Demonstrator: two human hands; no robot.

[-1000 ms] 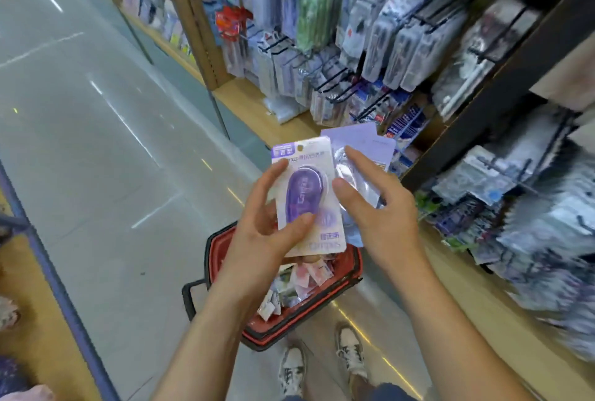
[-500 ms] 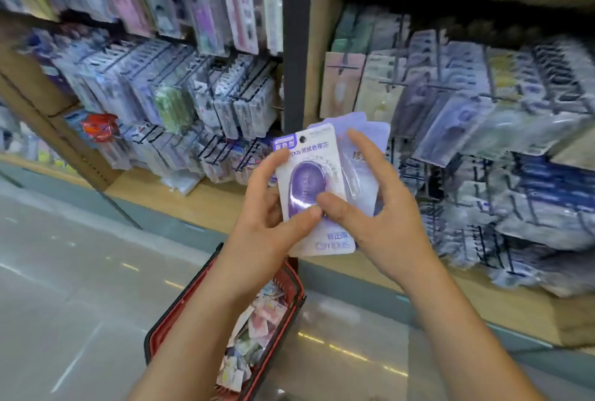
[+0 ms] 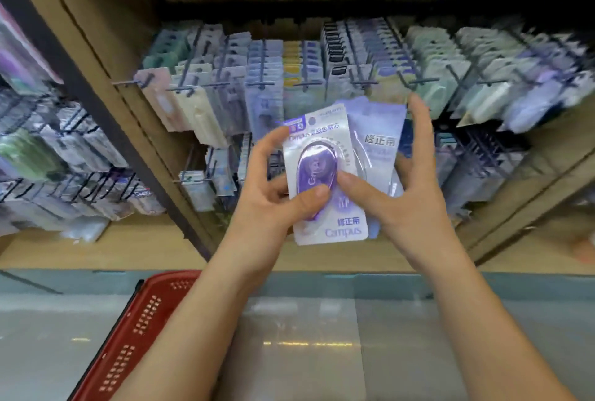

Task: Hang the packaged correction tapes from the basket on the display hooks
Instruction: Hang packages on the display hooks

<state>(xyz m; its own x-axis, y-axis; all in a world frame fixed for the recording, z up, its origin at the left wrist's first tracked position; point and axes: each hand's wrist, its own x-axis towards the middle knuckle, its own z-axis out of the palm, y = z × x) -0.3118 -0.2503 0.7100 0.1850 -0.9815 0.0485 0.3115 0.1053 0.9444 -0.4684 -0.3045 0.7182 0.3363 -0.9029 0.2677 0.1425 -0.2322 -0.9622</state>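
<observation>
From the head view, the person stands facing a wooden display shelf (image 3: 96, 249) and holds 2 packaged correction tapes up at chest height in front of it. The left hand (image 3: 270, 197) pinches the front packet (image 3: 318, 139), a white card with a purple tape under a clear blister: thumb pressed on its face, fingers curled behind its left edge. The right hand (image 3: 412, 201) holds the rear packet (image 3: 376, 130), which is fanned out to the right behind the first; its thumb lies across the front blister and its index finger stretches up the rear packet's right edge. Just behind the packets, rows of display hooks (image 3: 418, 80) carry hanging stock. The red basket (image 3: 145, 329) sits low on the left, on the pale floor (image 3: 289, 352), its contents out of sight.
</observation>
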